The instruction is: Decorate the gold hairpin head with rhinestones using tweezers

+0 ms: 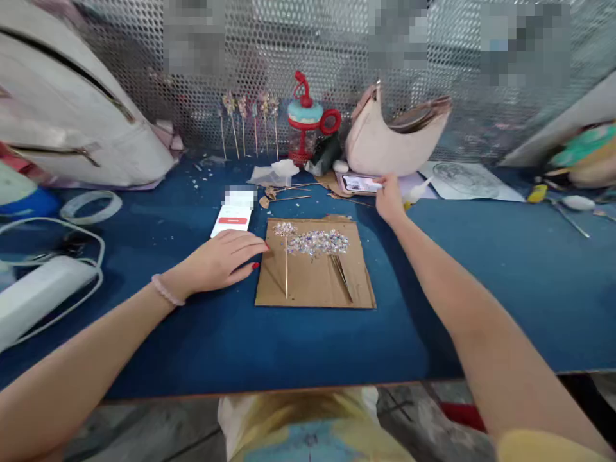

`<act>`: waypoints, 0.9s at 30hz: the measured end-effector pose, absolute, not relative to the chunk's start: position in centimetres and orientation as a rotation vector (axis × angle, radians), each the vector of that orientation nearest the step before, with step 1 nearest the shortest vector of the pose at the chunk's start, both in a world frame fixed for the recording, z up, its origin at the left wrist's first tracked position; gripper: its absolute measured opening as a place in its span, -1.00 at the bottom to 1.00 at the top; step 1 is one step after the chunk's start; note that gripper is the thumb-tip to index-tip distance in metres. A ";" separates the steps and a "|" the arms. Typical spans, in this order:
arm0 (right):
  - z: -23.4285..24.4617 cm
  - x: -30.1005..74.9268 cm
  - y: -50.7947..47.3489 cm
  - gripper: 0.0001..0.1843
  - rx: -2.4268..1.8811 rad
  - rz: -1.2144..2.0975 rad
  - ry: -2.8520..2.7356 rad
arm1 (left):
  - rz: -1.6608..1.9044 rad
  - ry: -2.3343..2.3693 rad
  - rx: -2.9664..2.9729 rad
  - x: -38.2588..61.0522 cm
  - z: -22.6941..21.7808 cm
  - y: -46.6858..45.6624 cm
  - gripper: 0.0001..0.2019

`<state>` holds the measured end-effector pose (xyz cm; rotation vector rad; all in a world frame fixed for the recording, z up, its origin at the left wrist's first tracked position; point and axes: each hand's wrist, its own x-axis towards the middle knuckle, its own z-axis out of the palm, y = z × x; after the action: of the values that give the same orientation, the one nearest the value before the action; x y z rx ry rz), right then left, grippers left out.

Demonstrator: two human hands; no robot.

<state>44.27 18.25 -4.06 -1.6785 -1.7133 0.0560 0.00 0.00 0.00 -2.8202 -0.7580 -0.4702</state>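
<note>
Head view: I see the white-screened phone [234,217], long axis running away, leaning right, near end behind the open left hand [222,262]. On the cardboard [312,282]: stick [287,273] pointing straight away, tweezers [342,280] aimed far-left. Right hand [389,197] at second phone [360,184], tabletop [312,350] rear, long axis left-right; can't tell if gripping.

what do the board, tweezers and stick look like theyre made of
The board looks like matte cardboard: brown face, rough edges. The tweezers are probably smooth metal, given their grey sheen. The pale stick could be matte wood; too thin to tell.
</note>
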 end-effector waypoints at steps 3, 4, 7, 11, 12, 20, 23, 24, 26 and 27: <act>-4.3 44.5 18.4 -0.69 -1.692 0.065 -1.716 | -0.480 -0.779 -2.825 -0.2 -0.2 0.1 -0.67; -4.3 44.5 18.4 -0.70 -1.699 0.068 -1.715 | -0.482 -0.785 -2.826 -0.3 -0.2 0.2 -0.67; -4.4 44.5 18.6 -0.72 -1.723 0.074 -1.705 | -0.486 -0.796 -2.828 -0.4 -0.2 0.1 -0.67; -4.6 44.4 18.8 -0.79 -1.748 0.084 -1.684 | -0.493 -0.807 -2.827 -0.3 0.0 0.0 -0.66; -4.6 44.4 18.8 -0.80 -1.750 0.087 -1.681 | -0.494 -0.811 -2.826 -0.3 0.0 0.0 -0.66; -4.5 44.3 18.4 -0.81 -1.733 0.083 -1.676 | -0.495 -0.810 -2.829 -0.4 -0.1 0.1 -0.67; -4.4 44.2 18.2 -0.80 -1.727 0.080 -1.671 | -0.494 -0.802 -2.841 -0.3 -0.1 0.1 -0.68; -4.4 44.1 18.1 -0.79 -1.722 0.078 -1.668 | -0.494 -0.801 -2.848 -0.3 -0.1 0.1 -0.68; -4.1 44.0 17.8 -0.76 -1.701 0.072 -1.666 | -0.498 -0.802 -2.862 -0.2 0.0 0.0 -0.68; -3.9 43.9 17.6 -0.74 -1.681 0.066 -1.668 | -0.502 -0.803 -2.871 -0.2 0.0 0.0 -0.68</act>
<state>43.86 17.58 -3.94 -1.6812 -1.6677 0.0661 -0.16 -0.03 0.01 -2.8714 -0.8032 -0.5018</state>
